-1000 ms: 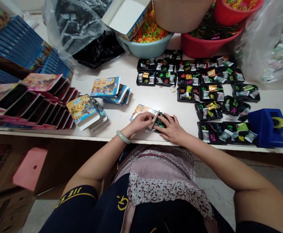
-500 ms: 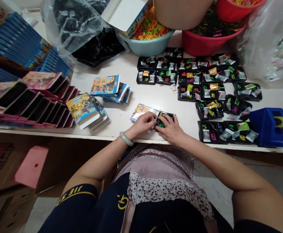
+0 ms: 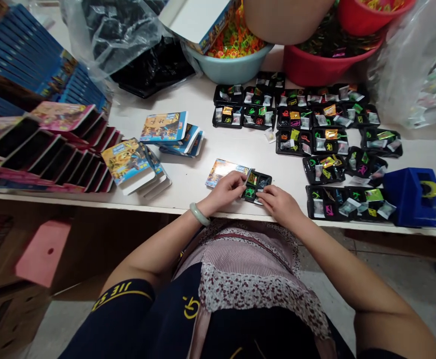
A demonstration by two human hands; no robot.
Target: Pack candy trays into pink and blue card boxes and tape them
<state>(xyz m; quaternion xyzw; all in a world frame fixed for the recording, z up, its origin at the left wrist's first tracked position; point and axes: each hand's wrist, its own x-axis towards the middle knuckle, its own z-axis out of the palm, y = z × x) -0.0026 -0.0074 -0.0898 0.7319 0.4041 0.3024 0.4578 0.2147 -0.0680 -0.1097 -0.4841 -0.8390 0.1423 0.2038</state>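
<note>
A flat printed box (image 3: 221, 169) lies on the table with its end facing a black compartment tray (image 3: 264, 175). The tray's left edge meets the box's end; whether any of it is inside is hidden by my fingers. Small items sit in the compartments, a green one among them. My left hand (image 3: 226, 193) is closed, pinching the box's right end by its flap. From the right, my right hand (image 3: 281, 203) reaches in with fingers pressed together on the tray's lower right corner, covering part of that compartment.
Several filled black trays (image 3: 295, 134) are spread to the right, beside a blue tape dispenser (image 3: 408, 192). Blue boxes (image 3: 163, 127) and pink open-ended boxes (image 3: 61, 144) are piled left. Behind stand a light blue basin (image 3: 233, 67), a red basin (image 3: 315, 70) and plastic bags (image 3: 109, 40).
My right hand has drawn back from across the tray to its lower right corner, uncovering the compartments. My left hand stays at the box's end. The whole view has shifted slightly.
</note>
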